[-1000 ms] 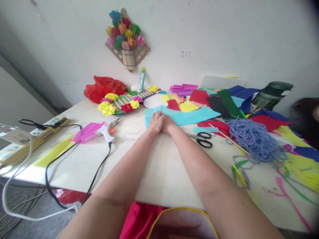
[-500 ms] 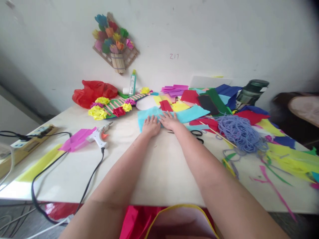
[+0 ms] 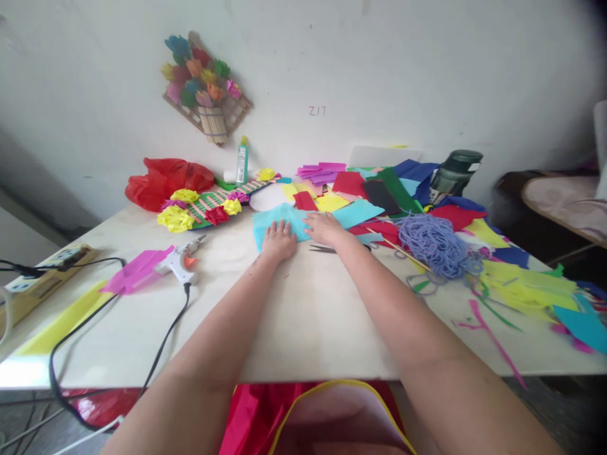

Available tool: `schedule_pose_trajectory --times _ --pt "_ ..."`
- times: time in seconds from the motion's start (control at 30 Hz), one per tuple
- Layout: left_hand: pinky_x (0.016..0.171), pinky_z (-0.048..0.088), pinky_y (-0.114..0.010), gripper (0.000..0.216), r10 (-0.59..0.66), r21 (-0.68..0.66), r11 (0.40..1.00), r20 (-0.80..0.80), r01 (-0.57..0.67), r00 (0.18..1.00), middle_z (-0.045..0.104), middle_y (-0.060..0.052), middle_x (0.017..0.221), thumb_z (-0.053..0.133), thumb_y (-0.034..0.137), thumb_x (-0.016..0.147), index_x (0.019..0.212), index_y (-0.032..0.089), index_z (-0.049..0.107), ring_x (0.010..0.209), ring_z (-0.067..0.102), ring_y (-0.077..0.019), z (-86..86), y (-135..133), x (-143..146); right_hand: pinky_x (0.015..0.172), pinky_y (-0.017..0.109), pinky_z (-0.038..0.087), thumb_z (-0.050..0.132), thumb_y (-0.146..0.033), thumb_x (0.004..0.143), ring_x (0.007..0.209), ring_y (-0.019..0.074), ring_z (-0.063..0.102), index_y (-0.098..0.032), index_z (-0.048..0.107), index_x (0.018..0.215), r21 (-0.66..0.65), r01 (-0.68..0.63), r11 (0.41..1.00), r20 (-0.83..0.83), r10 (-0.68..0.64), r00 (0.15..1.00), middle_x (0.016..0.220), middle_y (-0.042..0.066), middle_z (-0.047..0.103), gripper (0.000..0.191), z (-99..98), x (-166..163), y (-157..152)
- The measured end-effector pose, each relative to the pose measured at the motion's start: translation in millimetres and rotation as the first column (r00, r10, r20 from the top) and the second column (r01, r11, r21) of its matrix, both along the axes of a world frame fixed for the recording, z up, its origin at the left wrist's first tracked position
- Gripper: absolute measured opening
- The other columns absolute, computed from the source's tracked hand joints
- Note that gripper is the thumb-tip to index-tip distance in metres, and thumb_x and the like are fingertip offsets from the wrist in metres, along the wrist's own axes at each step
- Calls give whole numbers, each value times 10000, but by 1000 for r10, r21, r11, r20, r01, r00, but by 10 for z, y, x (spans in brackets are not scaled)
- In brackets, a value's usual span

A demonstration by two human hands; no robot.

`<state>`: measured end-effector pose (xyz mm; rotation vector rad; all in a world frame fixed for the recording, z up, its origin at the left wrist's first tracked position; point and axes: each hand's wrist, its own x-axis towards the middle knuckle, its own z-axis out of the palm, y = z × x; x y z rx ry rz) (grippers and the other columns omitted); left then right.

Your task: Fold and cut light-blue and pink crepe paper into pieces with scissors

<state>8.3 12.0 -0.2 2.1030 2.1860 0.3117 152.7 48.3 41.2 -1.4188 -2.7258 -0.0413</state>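
Observation:
A light blue sheet of crepe paper (image 3: 260, 225) lies on the white table (image 3: 308, 316) in front of me. My left hand (image 3: 279, 240) rests flat on its left part, fingers stretched forward. On the sheet's middle lies my right hand (image 3: 324, 229), its fingers extended to the left and nothing visible in its grasp. A pair of scissors (image 3: 322, 249) lies just under the right wrist, its handles mostly hidden by the forearm. Beyond the hands is a red paper piece (image 3: 305, 201).
Left of me lie a glue gun (image 3: 179, 262) with its cord, pink paper (image 3: 137, 270) and a power strip (image 3: 47, 278). A flower-decorated guitar-like craft (image 3: 208, 207) sits behind. To the right are blue yarn (image 3: 434, 245), coloured paper scraps and a dark jar (image 3: 456, 175).
The camera view has shifted a little, so everything sits slightly further left. Both hands stay on the blue paper; the right forearm now covers more of the scissors' handles.

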Motion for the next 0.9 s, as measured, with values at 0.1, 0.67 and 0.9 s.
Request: schedule_pose_trajectory --times 0.1,0.67,0.9 --pt "1075 100 -428 588 4 -12 1000 -2 -4 1000 167 -106 1470 239 388 864 1381 110 280 1346 87 -289 -2 3 5 940 378 362 419 -285 828 1149 277 463 -158 591 1141 35 102 994 4 -102 995 1216 140 542 379 112 71 -108" --pt "1070 105 -430 591 25 -57 998 -117 -32 993 118 -60 1489 147 498 862 1404 269 205 1347 83 -291 15 30 34 748 366 486 576 -170 693 988 300 588 -119 635 1030 -206 411 888 280 -349 894 1079 188 618 345 389 631 -419" --pt "1068 112 -432 595 30 -62 997 -130 -38 991 116 -52 1489 138 508 859 1405 279 194 1348 85 -285 8 46 36 728 377 489 644 -207 642 916 297 606 -172 662 922 -288 349 892 152 -318 936 1004 147 648 282 300 737 -440"
